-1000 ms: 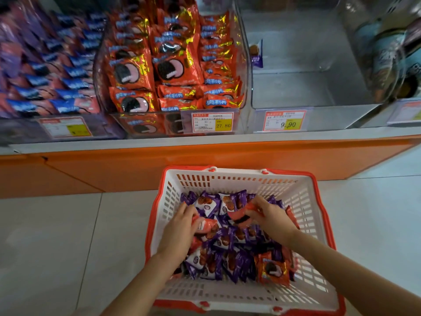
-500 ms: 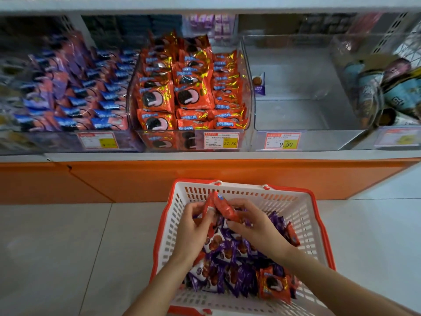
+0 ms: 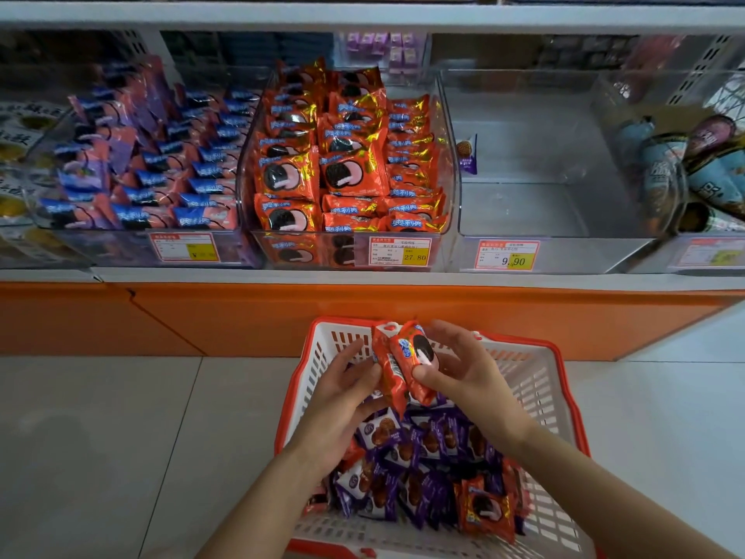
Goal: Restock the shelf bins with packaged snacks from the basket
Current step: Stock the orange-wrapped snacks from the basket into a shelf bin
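Over a white basket with a red rim (image 3: 562, 391) on the floor, both my hands hold up a small stack of red cookie packets (image 3: 403, 363). My left hand (image 3: 342, 401) grips the stack's left side and my right hand (image 3: 463, 371) pinches its right side with thumb and fingers. Below them the basket holds several purple snack packets (image 3: 415, 449) and a few red ones (image 3: 485, 508). On the shelf ahead, a clear bin (image 3: 445, 155) is full of matching red cookie packets (image 3: 342, 155). To its right, a clear bin (image 3: 536, 219) holds one purple packet (image 3: 467, 153).
A bin of blue and pink packets (image 3: 153, 167) stands left of the red one. Cone-shaped snacks (image 3: 685, 171) fill a bin at the far right. Price tags (image 3: 507, 256) line the bin fronts. An orange base panel (image 3: 242, 320) runs under the shelf above the pale tiled floor (image 3: 100, 457).
Both hands lifted red packets out of the basket's pile and brought them together higher, near the basket's far rim. My view tilted up, showing more of the shelf.
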